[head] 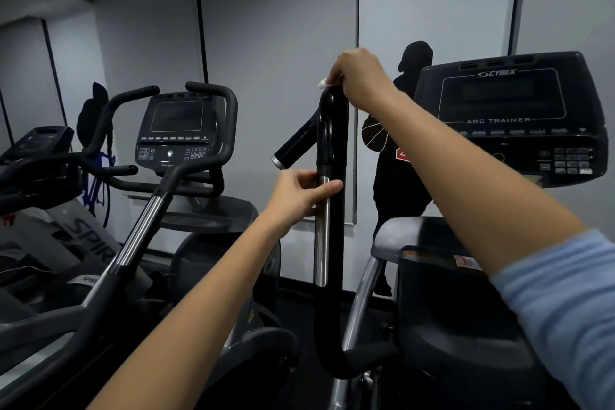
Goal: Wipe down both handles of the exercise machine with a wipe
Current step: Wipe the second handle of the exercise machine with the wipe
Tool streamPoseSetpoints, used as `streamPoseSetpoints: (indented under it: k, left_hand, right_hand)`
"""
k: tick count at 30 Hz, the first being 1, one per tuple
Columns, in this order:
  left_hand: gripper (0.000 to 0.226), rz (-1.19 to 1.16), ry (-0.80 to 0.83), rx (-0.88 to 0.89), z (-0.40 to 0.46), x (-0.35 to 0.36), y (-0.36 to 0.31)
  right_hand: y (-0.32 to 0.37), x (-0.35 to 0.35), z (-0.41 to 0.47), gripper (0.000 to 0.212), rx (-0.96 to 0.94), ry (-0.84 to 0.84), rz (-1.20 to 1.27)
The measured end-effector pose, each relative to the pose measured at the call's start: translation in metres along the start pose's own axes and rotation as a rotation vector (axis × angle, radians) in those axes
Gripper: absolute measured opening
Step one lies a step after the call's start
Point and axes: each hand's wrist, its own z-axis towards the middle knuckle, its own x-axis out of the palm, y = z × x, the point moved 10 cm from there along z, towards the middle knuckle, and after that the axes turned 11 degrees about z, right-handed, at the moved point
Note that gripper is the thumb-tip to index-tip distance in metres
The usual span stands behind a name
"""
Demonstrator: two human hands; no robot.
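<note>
A tall black upright handle (329, 243) of the exercise machine stands in the middle, with a short side grip (294, 145) branching off to the left and a silver strip along its front. My right hand (361, 76) sits on the handle's top end and presses a white wipe (322, 83) against it; only a corner of the wipe shows. My left hand (301, 193) grips the handle lower down, at the silver strip. The machine's other handle is out of view.
The machine's console (506, 120), marked Cybex Arc Trainer, stands at the right. A second machine with a console (176, 130) and curved handlebars stands at the left, with more equipment beyond. A mirrored wall behind shows a dark figure (399, 150).
</note>
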Motion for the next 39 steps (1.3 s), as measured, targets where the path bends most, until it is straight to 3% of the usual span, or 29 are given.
streamPoseSetpoints:
  k: [5, 8, 13, 25, 30, 35, 39]
  left_hand:
    - [0.026, 0.000, 0.002, -0.011, 0.001, -0.001, -0.002]
    - [0.026, 0.007, -0.008, -0.007, 0.002, -0.002, -0.001]
    - [0.021, 0.003, 0.000, -0.013, 0.002, -0.001, -0.001]
    - [0.017, -0.011, 0.010, -0.009, 0.003, -0.002, -0.001]
    - [0.019, -0.028, 0.034, -0.010, 0.004, 0.000, 0.000]
    - [0.028, -0.039, 0.026, 0.006, 0.003, 0.000, -0.003]
    - [0.027, -0.038, 0.009, 0.020, 0.001, 0.000, -0.004]
  right_hand:
    - [-0.013, 0.004, 0.011, 0.027, 0.080, 0.022, 0.058]
    - [-0.004, -0.005, -0.009, 0.031, 0.010, -0.041, 0.046]
    - [0.015, -0.003, -0.037, 0.021, -0.120, -0.053, 0.022]
    - [-0.028, 0.011, 0.022, 0.032, 0.155, 0.063, 0.120]
    - [-0.006, -0.007, -0.014, 0.031, 0.076, -0.122, 0.099]
    - [0.029, -0.004, -0.050, 0.021, -0.174, -0.105, 0.011]
    - [0.010, -0.008, -0.022, 0.019, -0.039, -0.097, 0.107]
